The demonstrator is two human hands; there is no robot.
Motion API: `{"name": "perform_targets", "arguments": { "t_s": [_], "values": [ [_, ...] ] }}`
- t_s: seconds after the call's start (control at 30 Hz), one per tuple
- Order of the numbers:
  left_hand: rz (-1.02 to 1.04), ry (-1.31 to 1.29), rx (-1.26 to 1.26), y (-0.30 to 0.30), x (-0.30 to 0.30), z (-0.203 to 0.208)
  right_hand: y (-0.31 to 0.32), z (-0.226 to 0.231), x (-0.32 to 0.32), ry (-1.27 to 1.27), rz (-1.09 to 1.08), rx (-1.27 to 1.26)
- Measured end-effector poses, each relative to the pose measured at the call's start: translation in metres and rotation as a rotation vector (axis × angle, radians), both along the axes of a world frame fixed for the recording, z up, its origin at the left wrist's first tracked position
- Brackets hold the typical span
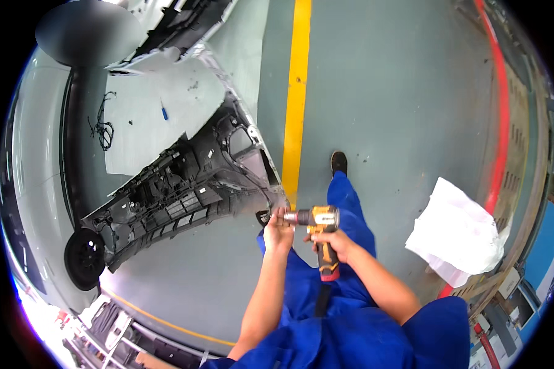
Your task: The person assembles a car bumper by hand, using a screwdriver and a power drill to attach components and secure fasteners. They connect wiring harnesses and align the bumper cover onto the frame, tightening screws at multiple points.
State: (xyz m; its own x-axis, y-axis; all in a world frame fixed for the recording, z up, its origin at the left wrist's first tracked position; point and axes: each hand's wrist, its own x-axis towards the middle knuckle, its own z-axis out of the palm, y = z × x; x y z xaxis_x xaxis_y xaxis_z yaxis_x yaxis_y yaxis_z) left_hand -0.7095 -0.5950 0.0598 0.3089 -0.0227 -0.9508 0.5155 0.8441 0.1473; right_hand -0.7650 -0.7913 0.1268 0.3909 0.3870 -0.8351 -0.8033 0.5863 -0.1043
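My right hand [335, 245] is wrapped round the grip of a yellow and black cordless drill [324, 218], held in front of my body with its chuck pointing left. At the chuck's front end is my left hand [279, 232], its fingers closed together. What they pinch there, if anything, is too small to make out. Just beyond the left hand lies a car bumper [197, 178], its black inner side with wiring and brackets facing up. One end of it comes close to my left hand.
A white sheet [135, 154] on the floor bears a blue screwdriver [164, 113] and a black wire harness [104, 130]. Another bumper part [181, 31] lies farther off. At left stands a light-coloured car [40, 154]; at right, crumpled white sheeting [455, 230] beside a red floor line.
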Motion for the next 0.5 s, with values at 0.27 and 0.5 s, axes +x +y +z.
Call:
{"name": "perform_targets", "arguments": {
  "t_s": [0.27,0.5],
  "values": [
    [0.231,0.097,0.19,-0.088,0.009,-0.155,-0.092,-0.191,0.06,0.22,0.099,0.171],
    [0.232,0.15,0.237,-0.089,0.026,-0.206,-0.093,-0.27,0.078,0.317,0.095,0.257]
  ]
}}
